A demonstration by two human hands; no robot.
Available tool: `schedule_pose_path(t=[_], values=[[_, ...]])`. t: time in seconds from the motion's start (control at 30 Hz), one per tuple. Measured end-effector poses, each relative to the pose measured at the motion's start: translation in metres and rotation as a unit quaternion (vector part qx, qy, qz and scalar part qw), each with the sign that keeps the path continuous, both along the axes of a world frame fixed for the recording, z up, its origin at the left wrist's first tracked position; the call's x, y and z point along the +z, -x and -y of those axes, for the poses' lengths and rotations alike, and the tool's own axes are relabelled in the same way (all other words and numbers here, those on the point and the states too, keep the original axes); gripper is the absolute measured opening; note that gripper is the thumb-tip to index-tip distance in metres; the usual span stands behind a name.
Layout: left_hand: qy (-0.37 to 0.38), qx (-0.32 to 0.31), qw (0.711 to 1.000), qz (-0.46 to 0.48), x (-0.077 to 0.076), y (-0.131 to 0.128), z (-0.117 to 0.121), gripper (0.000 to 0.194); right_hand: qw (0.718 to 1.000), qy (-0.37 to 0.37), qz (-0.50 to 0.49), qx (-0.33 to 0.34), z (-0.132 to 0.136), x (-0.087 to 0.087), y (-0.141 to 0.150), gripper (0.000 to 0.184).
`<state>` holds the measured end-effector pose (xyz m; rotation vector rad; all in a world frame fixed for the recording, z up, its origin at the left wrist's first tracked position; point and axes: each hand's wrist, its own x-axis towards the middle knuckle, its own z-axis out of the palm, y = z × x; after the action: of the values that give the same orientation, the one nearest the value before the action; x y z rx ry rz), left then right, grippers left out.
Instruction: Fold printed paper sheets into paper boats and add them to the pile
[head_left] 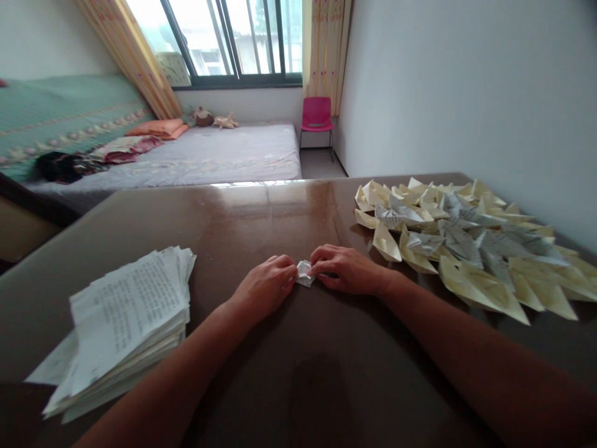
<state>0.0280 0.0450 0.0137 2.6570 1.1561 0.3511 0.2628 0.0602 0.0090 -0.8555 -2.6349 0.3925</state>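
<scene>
Just right of the stack of printed sheets (128,311), left hand (265,280) and right hand (347,267) pinch opposite sides of a small folded paper (305,272); uneven pulling could tear it or skew its creases.

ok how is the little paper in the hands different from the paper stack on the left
The folded paper is small and creased, while the paper stack is much larger, its sheets flat. The left hand and right hand hold the folded paper; the paper stack lies on the table. Both are whitish paper.
</scene>
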Motion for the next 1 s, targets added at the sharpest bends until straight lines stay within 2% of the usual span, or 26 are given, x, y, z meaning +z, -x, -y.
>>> schedule_pose_path(t=[0.1,0.23,0.37,0.5,0.6,0.83,1.0], values=[[0.0,-0.01,1.0,-0.027,0.006,0.0,0.003,0.023,1.0,0.01,-0.012,-0.014,0.001,0.0,0.001,0.019],[0.003,0.026,1.0,0.007,0.003,-0.006,0.005,0.033,0.995,0.027,-0.034,-0.085,0.005,-0.005,0.01,0.02],[0.004,0.03,0.997,0.069,-0.006,-0.01,0.005,0.023,0.99,0.043,-0.045,-0.126,0.005,-0.011,0.013,0.013],[-0.025,0.014,0.997,0.075,-0.011,-0.012,0.006,0.021,0.988,0.048,-0.059,-0.136,0.004,-0.013,0.012,0.012],[-0.031,-0.006,0.999,0.037,-0.007,-0.012,0.008,0.023,0.99,0.034,-0.056,-0.128,0.004,-0.012,0.012,0.014],[-0.037,-0.057,0.994,-0.09,0.016,-0.006,0.013,0.025,0.993,-0.011,0.024,-0.119,0.009,-0.003,0.015,0.018],[-0.069,-0.063,0.985,-0.146,0.016,-0.014,0.024,0.023,0.984,-0.062,0.102,-0.135,0.018,0.003,0.022,0.019]])
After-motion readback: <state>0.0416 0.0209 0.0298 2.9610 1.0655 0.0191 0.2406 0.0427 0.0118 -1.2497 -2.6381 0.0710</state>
